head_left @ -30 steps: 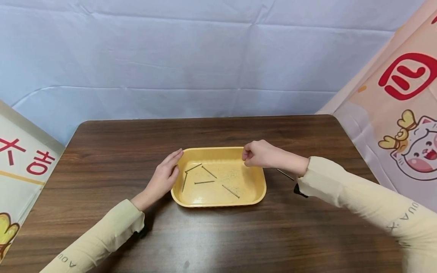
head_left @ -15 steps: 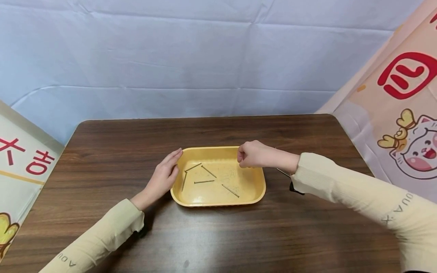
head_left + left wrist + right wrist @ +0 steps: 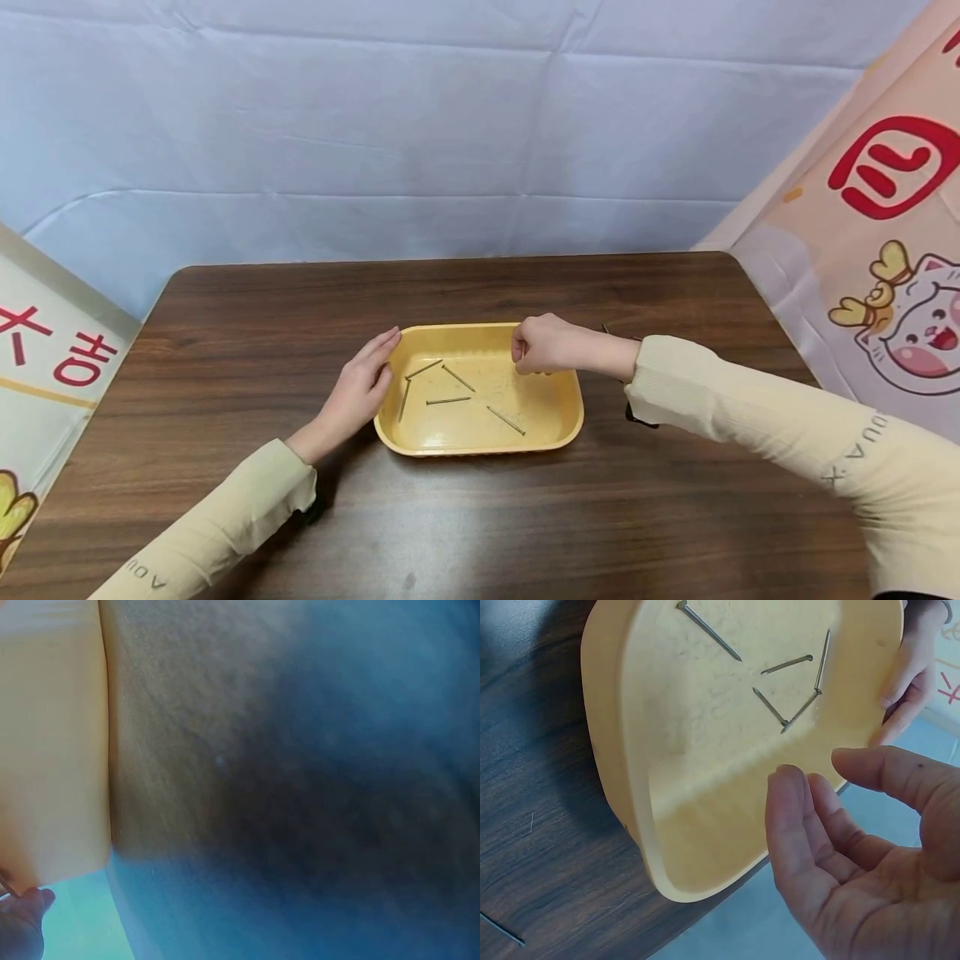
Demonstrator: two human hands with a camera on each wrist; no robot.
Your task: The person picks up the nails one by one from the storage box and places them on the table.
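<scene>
Several nails [image 3: 506, 420] lie scattered on the floor of a yellow plastic tray [image 3: 480, 447]. My left hand [image 3: 358, 385] rests along the tray's left end, its fingers straight at the rim. Over the tray's back right corner is my right hand [image 3: 551, 343]. In the right wrist view that hand [image 3: 870, 847] has its fingers loosely bent and the thumb apart from the fingertips, with nothing between them. A loose nail [image 3: 502, 928] lies on the table beside the tray in the right wrist view. The left wrist view mostly shows the tray's outer wall [image 3: 52, 750].
A dark wood-grain table [image 3: 285, 308] carries the tray. The tip of a thin metal piece [image 3: 604, 328] shows just behind the right wrist. Pale cloth [image 3: 375, 125] hangs behind the table, with printed banners [image 3: 892, 292] at the sides.
My right hand has shifted left, farther in over the tray. The nail on the table by the right wrist is now hidden by the arm. My left hand and the nails in the tray stay put.
</scene>
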